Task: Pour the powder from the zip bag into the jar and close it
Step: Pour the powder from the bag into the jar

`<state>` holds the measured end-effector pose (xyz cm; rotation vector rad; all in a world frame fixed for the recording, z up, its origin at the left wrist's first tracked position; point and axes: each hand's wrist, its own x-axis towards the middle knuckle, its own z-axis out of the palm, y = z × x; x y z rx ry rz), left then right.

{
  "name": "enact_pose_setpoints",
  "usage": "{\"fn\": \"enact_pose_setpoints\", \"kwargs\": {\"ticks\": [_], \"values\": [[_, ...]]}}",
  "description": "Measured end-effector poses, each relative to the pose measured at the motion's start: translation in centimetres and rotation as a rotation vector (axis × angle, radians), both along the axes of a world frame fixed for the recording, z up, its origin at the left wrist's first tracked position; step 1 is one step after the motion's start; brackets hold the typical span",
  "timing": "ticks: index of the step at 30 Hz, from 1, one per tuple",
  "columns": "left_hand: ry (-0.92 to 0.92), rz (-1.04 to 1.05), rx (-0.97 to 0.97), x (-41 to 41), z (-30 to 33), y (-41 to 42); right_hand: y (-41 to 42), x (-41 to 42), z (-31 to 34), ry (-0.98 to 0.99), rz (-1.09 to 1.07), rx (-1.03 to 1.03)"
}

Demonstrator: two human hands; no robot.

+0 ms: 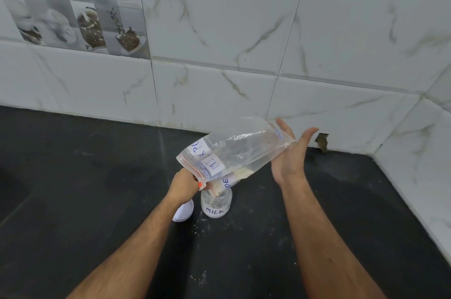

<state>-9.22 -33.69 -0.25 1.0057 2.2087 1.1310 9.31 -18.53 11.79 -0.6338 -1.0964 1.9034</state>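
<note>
I hold the zip bag (234, 152) tilted, its mouth down over the open jar (216, 201) near the middle of the counter (73, 176), so the last powder can slide in. My left hand (184, 185) pinches the bag's mouth at the jar's ten o'clock. My right hand (289, 155), fingers straight, is against the raised bottom at two o'clock, probably to tap it. The lid (183, 210) waits at nine o'clock.
</note>
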Motion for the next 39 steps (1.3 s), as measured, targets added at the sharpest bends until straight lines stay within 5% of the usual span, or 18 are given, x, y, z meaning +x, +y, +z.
{"fn": "enact_pose_setpoints", "kwargs": {"ticks": [14,17,21,39], "values": [[-0.049,-0.012,0.038,0.0,0.0,-0.1,-0.4,-0.1,0.0,-0.164,0.046,0.17],[-0.104,-0.045,0.063,0.0,0.2,-0.3,-0.7,-0.3,-0.6,-0.337,0.2,0.275],[-0.162,-0.08,0.11,0.0,0.4,-0.6,-0.8,-1.1,-0.8,-0.488,0.136,0.393],[-0.239,-0.017,0.22,1.5,0.5,-0.8,-2.6,-1.5,1.2,-0.456,0.132,0.602]]}}
